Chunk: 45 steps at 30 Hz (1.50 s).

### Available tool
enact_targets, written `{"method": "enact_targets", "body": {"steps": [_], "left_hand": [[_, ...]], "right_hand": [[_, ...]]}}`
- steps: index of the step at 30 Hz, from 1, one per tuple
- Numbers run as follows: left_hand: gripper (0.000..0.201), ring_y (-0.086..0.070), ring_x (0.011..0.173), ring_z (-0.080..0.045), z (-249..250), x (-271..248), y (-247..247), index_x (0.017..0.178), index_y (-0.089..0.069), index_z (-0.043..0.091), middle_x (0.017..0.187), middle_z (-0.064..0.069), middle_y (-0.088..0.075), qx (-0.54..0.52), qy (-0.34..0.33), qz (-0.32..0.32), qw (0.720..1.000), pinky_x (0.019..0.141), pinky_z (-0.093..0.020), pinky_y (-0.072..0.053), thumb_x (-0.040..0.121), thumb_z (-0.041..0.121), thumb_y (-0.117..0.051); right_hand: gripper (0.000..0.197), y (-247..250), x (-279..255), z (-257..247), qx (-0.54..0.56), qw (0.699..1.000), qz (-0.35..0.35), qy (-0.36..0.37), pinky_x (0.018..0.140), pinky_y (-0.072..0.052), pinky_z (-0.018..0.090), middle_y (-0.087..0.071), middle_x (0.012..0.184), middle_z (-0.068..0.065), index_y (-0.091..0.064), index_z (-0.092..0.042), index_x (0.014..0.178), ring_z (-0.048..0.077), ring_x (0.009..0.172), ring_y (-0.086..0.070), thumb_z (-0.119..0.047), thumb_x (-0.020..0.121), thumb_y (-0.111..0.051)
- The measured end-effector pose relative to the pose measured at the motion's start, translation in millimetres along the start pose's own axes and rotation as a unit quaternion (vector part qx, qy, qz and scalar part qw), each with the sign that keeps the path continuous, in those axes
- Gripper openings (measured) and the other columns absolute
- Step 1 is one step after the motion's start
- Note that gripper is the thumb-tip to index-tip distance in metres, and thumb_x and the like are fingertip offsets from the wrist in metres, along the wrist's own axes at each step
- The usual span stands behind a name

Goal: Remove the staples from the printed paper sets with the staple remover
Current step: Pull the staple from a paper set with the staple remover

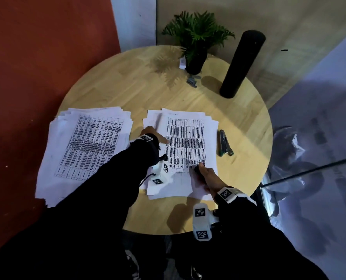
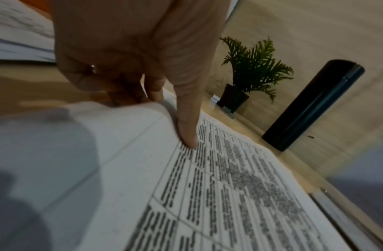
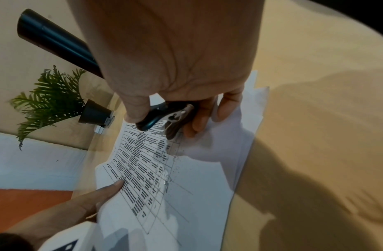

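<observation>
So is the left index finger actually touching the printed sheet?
Touching. In the left wrist view the left hand extends its index finger, and the fingertip presses onto the printed sheet with no gap showing.

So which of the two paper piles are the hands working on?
The right-hand pile, beside the stapler; both hands rest on it. The left pile lies untouched.

Head looks down; wrist views close, sharing paper set
</observation>
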<state>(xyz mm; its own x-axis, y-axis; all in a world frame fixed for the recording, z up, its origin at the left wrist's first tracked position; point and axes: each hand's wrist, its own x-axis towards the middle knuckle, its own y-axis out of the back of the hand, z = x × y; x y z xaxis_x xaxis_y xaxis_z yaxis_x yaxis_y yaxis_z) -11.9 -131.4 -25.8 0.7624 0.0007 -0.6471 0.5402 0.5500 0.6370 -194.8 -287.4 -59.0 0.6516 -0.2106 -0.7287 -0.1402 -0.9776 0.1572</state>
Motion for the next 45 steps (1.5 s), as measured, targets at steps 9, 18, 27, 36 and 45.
{"method": "enact_targets", "body": {"steps": [9, 18, 27, 36, 45], "left_hand": [[0.075, -0.056, 0.110, -0.034, -28.3, -19.3, -12.3, 0.145, -0.030, 0.005, 0.131, -0.017, -0.049, -0.193, -0.004, -0.088, 0.977, 0.088, -0.035, -0.044, 0.088, 0.044, -0.061], [0.030, -0.063, 0.071, -0.007, -29.3, -32.3, 1.2, 0.107, -0.064, -0.009, 0.086, -0.003, -0.070, -0.331, -0.160, 0.034, 0.929, 0.078, -0.023, -0.050, 0.079, -0.001, -0.070], [0.026, -0.068, 0.072, 0.000, -17.7, -75.1, 64.2, 0.103, -0.063, 0.003, 0.075, 0.014, -0.073, -0.407, -0.266, -0.020, 0.874, 0.076, -0.018, -0.054, 0.082, -0.012, -0.059], [0.046, -0.068, 0.076, 0.002, -26.4, -110.7, 120.1, 0.071, -0.078, 0.027, 0.077, 0.015, -0.073, -0.371, -0.322, -0.040, 0.870, 0.073, -0.014, -0.052, 0.084, -0.011, -0.056], [0.044, -0.060, 0.091, -0.015, -11.4, -145.5, 140.8, 0.109, -0.061, 0.008, 0.095, 0.004, -0.069, -0.389, -0.338, 0.111, 0.850, 0.080, -0.025, -0.046, 0.068, 0.006, -0.079]], "right_hand": [[0.058, -2.5, -0.8, -1.1, 0.002, 1.000, 0.013, 0.010, 0.069, -0.033, 0.026, -0.054, 0.086, 0.015, -0.059, 0.011, 0.107, 0.020, 0.079, -0.046, -0.041, 0.098, -0.037], [0.033, 13.2, -21.2, -26.6, 0.155, 0.986, 0.063, 0.001, 0.057, -0.030, 0.025, -0.047, 0.066, 0.004, -0.053, -0.014, 0.070, 0.015, 0.058, -0.040, -0.039, 0.091, -0.057], [0.015, 51.1, -58.4, -131.9, 0.231, 0.951, 0.036, 0.202, 0.070, -0.035, 0.024, -0.061, 0.085, -0.004, -0.052, -0.022, 0.078, 0.007, 0.083, -0.056, -0.015, 0.087, -0.061], [0.054, 44.1, -106.6, -183.9, 0.181, 0.930, -0.072, 0.311, 0.068, -0.034, 0.025, -0.068, 0.077, -0.015, -0.061, -0.024, 0.079, 0.002, 0.079, -0.059, -0.047, 0.039, -0.088], [0.073, 48.2, -143.1, -202.0, 0.216, 0.898, -0.081, 0.374, 0.059, -0.043, 0.013, -0.067, 0.084, -0.009, -0.060, -0.023, 0.079, 0.002, 0.082, -0.059, -0.054, 0.021, -0.091]]}}
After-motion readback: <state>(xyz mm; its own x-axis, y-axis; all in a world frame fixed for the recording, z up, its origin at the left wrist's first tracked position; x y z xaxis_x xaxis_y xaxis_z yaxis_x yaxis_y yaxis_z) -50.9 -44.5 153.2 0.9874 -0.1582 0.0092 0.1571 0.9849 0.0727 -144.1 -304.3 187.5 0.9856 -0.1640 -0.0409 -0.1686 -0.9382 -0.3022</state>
